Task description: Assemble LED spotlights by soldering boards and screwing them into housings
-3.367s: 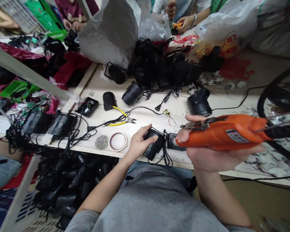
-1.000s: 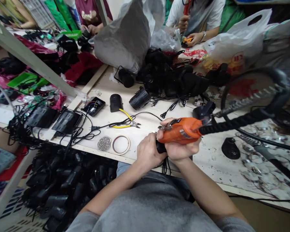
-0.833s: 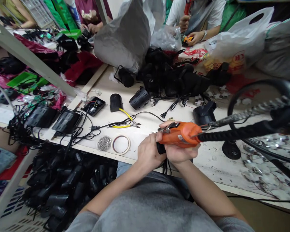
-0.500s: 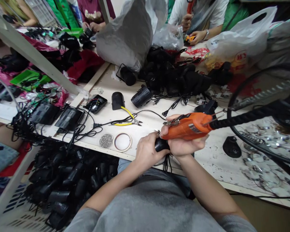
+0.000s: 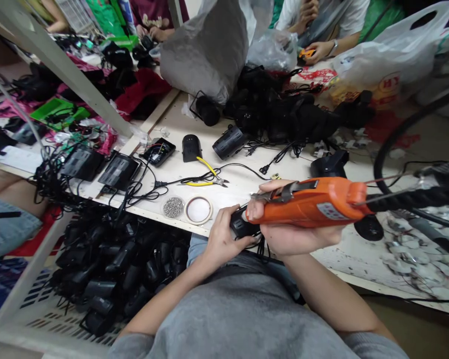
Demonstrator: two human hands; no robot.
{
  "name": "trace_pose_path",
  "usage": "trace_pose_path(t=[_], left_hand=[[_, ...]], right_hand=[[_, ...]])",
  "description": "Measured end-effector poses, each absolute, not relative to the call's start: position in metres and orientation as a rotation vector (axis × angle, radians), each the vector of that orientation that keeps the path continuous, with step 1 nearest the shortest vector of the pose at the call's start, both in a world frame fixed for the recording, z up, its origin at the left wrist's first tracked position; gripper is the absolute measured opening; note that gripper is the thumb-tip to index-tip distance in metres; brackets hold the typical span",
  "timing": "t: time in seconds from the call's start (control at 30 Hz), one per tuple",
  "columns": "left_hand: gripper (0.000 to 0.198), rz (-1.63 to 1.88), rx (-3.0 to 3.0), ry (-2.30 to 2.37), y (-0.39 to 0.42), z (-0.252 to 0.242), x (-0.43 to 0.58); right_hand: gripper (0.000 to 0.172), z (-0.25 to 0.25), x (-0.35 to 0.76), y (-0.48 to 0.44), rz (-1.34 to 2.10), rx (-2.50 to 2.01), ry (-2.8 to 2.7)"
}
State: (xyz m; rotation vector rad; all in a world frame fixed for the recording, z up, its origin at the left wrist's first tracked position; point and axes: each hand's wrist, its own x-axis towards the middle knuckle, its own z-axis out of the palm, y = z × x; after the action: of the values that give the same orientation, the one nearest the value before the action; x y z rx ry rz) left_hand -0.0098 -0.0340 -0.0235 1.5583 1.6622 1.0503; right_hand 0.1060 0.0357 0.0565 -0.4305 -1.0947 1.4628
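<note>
My right hand (image 5: 303, 239) is wrapped round an orange electric screwdriver (image 5: 310, 203), whose front end points left at a black plastic housing (image 5: 241, 224). The screwdriver's tip is hidden by my fingers and the housing. Closed round that housing near the table's front edge is my left hand (image 5: 222, 234); black cords hang below it. To the left lie a round dish of small screws (image 5: 173, 207), a roll of tape (image 5: 198, 209) and yellow-handled cutters (image 5: 205, 172).
Black housings (image 5: 230, 142) and cords lie across the white table (image 5: 172, 187). A white crate (image 5: 33, 319) full of black parts stands below left. Small metal parts (image 5: 411, 254) cover the right side, under the screwdriver's thick cable (image 5: 415, 197). Co-workers sit opposite.
The screwdriver has swung and now lies nearer level, reaching further right. The black housing has turned in my left hand and shows more of its slotted side. The whole view has shifted slightly.
</note>
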Motion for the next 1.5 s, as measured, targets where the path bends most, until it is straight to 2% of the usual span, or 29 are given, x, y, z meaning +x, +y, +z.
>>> trace_pose_path(t=[0.07,0.27,0.57,0.73,0.93,1.1,1.33,1.5], left_hand=[[0.073,1.099,1.496,1.690,-0.038,-0.029,-0.007],[0.074,1.209,1.323,1.728,-0.041,-0.039,-0.001],[0.058,1.289,1.277,1.713,-0.041,-0.044,0.001],[0.057,1.403,1.437,1.632,-0.041,-0.053,0.001],[0.067,1.421,1.658,1.610,-0.042,-0.061,-0.003],[0.072,1.436,1.814,1.551,-0.042,-0.065,-0.005],[0.066,1.483,1.875,1.547,-0.039,-0.067,-0.004],[0.062,1.513,1.932,1.568,-0.039,-0.070,-0.003]], right_hand=[[0.072,0.055,0.100,0.036,1.504,-0.415,-1.061],[0.053,0.053,0.081,0.040,1.546,-0.423,-0.944],[0.060,0.037,0.077,0.032,1.461,-0.502,-1.076],[0.061,0.043,0.078,0.035,1.462,-0.534,-1.012],[0.069,0.063,0.105,0.030,1.464,-0.529,-1.033],[0.063,0.068,0.141,0.007,1.460,-0.520,-1.147],[0.069,0.053,0.143,-0.007,1.455,-0.473,-1.179],[0.055,0.051,0.147,-0.010,1.349,-0.684,-1.369]])
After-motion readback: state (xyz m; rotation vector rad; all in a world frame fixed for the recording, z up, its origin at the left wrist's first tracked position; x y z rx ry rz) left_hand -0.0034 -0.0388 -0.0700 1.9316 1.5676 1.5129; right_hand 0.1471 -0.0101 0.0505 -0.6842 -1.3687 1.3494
